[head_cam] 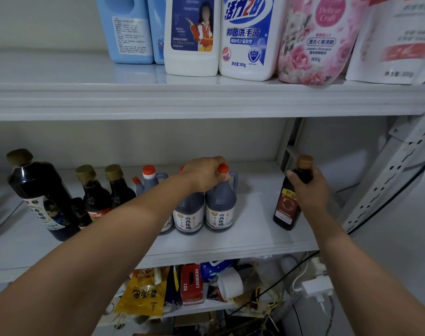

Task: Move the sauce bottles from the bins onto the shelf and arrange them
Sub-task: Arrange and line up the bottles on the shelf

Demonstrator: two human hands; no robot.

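Note:
On the white middle shelf [252,238] stand several dark sauce bottles. My left hand [206,173] grips the neck of a grey vinegar jug with an orange cap [220,209], which stands beside a matching jug [188,217]. A third jug [149,179] is farther back. My right hand [309,190] holds a slim dark bottle with a brown cap [288,209], tilted, its base on the shelf at the right. At the left stand a large black bottle [40,197] and two gold-capped bottles [95,192] [119,187].
The upper shelf [134,98] carries detergent bottles [249,37] and refill pouches [318,40]. Below, the lower shelf holds snack bags [143,294], a red box [191,283] and cables. A perforated shelf post [386,190] rises at the right, with a white charger [315,288] beneath.

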